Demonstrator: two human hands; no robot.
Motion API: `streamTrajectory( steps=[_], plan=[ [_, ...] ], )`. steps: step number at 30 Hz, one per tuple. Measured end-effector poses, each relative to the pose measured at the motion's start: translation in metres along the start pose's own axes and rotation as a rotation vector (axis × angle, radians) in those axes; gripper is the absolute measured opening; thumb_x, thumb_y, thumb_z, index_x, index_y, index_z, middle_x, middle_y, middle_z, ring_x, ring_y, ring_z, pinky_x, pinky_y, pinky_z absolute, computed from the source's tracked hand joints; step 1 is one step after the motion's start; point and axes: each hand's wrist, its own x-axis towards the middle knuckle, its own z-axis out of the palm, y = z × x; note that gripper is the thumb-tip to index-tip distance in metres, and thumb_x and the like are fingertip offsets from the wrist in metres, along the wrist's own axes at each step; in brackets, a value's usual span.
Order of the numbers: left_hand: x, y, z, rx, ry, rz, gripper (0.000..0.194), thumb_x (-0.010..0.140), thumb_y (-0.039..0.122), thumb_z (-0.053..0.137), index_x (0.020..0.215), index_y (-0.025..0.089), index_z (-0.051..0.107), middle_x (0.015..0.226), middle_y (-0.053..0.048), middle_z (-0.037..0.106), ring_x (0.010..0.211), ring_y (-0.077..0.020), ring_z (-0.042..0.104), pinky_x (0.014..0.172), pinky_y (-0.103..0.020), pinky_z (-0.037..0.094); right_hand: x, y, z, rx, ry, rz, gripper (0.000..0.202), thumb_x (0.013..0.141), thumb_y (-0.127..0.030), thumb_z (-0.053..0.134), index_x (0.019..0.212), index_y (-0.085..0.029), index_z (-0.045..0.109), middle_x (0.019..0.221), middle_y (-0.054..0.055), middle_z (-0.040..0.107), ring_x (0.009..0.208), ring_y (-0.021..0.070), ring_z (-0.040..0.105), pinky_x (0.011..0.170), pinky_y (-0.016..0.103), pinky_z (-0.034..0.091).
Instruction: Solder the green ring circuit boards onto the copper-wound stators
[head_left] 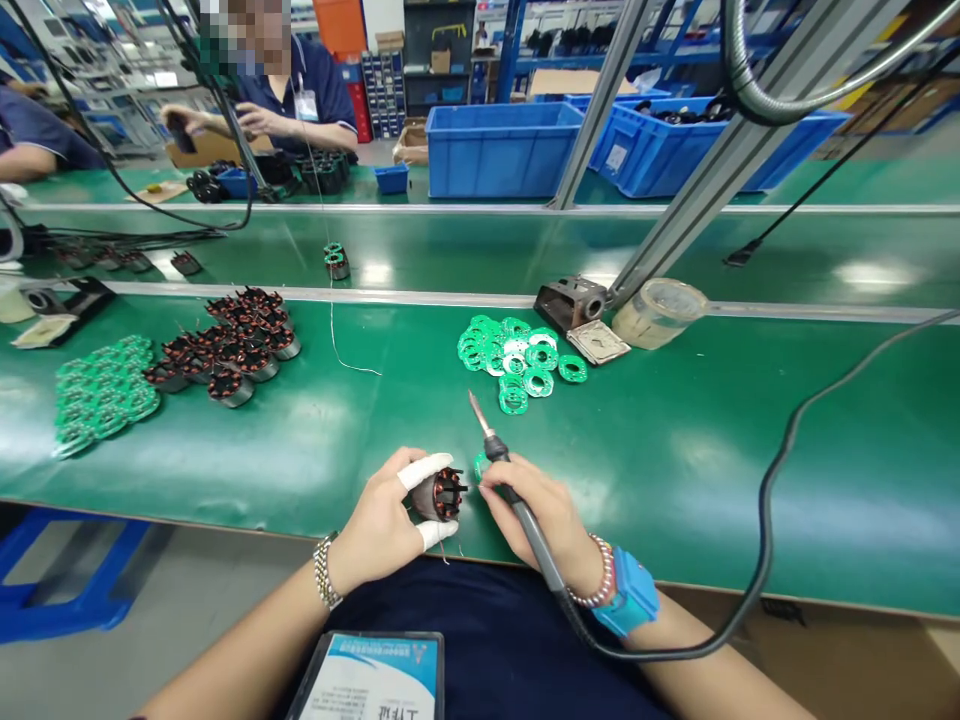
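Near the table's front edge, my left hand (386, 520) grips a motor stator (441, 495) between thumb and forefinger, both wearing white finger cots. The stator lies on its side, its copper windings and black prongs facing right. In my right hand (544, 510) is a soldering iron (517, 500), its bare tip pointing up and away to the left. A green ring-shaped circuit board (481, 465) shows partly behind the right fingers; whether they touch it I cannot tell. Farther off lies a loose heap of similar green ring boards (514, 350).
Left are clustered stators (232, 345) and a green board panel (109, 390). A soldering iron stand (570, 303), sponge (598, 342) and round tub (660, 312) stand beyond the rings. The iron's cable (765, 520) loops right. Across the bench, a person (300, 100) works near blue bins (502, 150).
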Motion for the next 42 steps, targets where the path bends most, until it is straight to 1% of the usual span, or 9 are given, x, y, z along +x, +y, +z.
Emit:
streamTrajectory(
  steps=[3,5,8,10,13,16,22,30,42],
  plan=[
    [0.001,0.002,0.003,0.098,-0.028,0.010,0.057,0.065,0.017,0.066,0.119,0.026,0.048,0.102,-0.006,0.055,0.089,-0.0200,0.059,0.080,-0.033,0.051,-0.004,0.002,0.002,-0.021,-0.030,-0.027,0.014,0.082,-0.009,0.045,0.085,-0.021,0.052,0.064,0.001,0.055,0.058,0.0146,0.051,0.054,0.026,0.046],
    [0.004,0.003,0.002,0.143,-0.059,0.027,0.059,0.065,0.017,0.065,0.120,0.026,0.047,0.104,-0.006,0.054,0.092,-0.0205,0.059,0.081,-0.033,0.050,-0.006,0.004,-0.002,-0.026,-0.022,-0.001,0.013,0.082,-0.010,0.046,0.086,-0.020,0.053,0.067,0.002,0.057,0.060,0.0149,0.053,0.055,0.026,0.047],
    [0.008,0.000,-0.002,0.158,-0.062,0.026,0.057,0.066,0.018,0.065,0.119,0.025,0.045,0.105,-0.006,0.056,0.093,-0.0204,0.059,0.082,-0.034,0.050,-0.011,0.011,-0.017,-0.003,0.009,0.057,0.012,0.082,-0.012,0.049,0.087,-0.021,0.055,0.074,0.004,0.062,0.066,0.0151,0.058,0.060,0.026,0.049],
    [0.011,-0.004,-0.004,0.152,-0.039,0.013,0.051,0.066,0.020,0.067,0.112,0.023,0.046,0.100,-0.005,0.058,0.089,-0.0200,0.059,0.080,-0.034,0.051,-0.015,0.015,-0.030,0.016,0.014,0.076,0.011,0.083,-0.013,0.049,0.086,-0.021,0.057,0.070,0.003,0.062,0.063,0.0144,0.058,0.059,0.026,0.049],
    [0.013,-0.011,-0.003,0.132,-0.011,0.027,0.043,0.066,0.024,0.068,0.104,0.022,0.048,0.099,-0.006,0.059,0.088,-0.0200,0.060,0.079,-0.035,0.050,-0.020,0.022,-0.046,0.044,-0.002,0.055,0.016,0.084,-0.019,0.050,0.097,-0.021,0.058,0.066,0.002,0.061,0.059,0.0140,0.057,0.055,0.026,0.049],
    [0.016,-0.013,0.001,0.118,-0.002,0.061,0.043,0.067,0.025,0.068,0.105,0.022,0.048,0.103,-0.007,0.058,0.093,-0.0206,0.059,0.082,-0.036,0.049,-0.021,0.025,-0.053,0.053,0.030,0.034,0.022,0.083,-0.022,0.054,0.104,-0.020,0.058,0.075,0.005,0.064,0.065,0.0160,0.060,0.060,0.030,0.050],
    [0.020,-0.011,0.006,0.093,-0.007,0.053,0.046,0.067,0.029,0.069,0.107,0.022,0.048,0.101,-0.007,0.058,0.092,-0.0208,0.059,0.082,-0.037,0.049,-0.018,0.025,-0.053,0.088,0.011,0.146,0.017,0.078,-0.013,0.055,0.091,-0.020,0.063,0.077,0.005,0.068,0.068,0.0158,0.062,0.061,0.028,0.051],
    [0.020,-0.016,0.007,0.095,-0.018,0.055,0.047,0.066,0.027,0.069,0.108,0.021,0.047,0.101,-0.007,0.056,0.091,-0.0201,0.058,0.081,-0.037,0.049,-0.020,0.026,-0.052,0.173,-0.070,0.155,0.015,0.079,-0.014,0.054,0.088,-0.018,0.065,0.073,0.006,0.066,0.067,0.0161,0.061,0.061,0.029,0.051],
    [0.021,-0.018,0.008,0.085,-0.014,0.109,0.047,0.066,0.026,0.070,0.108,0.021,0.047,0.101,-0.007,0.055,0.091,-0.0205,0.058,0.079,-0.038,0.049,-0.020,0.027,-0.052,0.189,-0.106,0.156,0.015,0.079,-0.013,0.055,0.089,-0.018,0.065,0.070,0.005,0.066,0.065,0.0149,0.059,0.059,0.027,0.049]
  ],
)
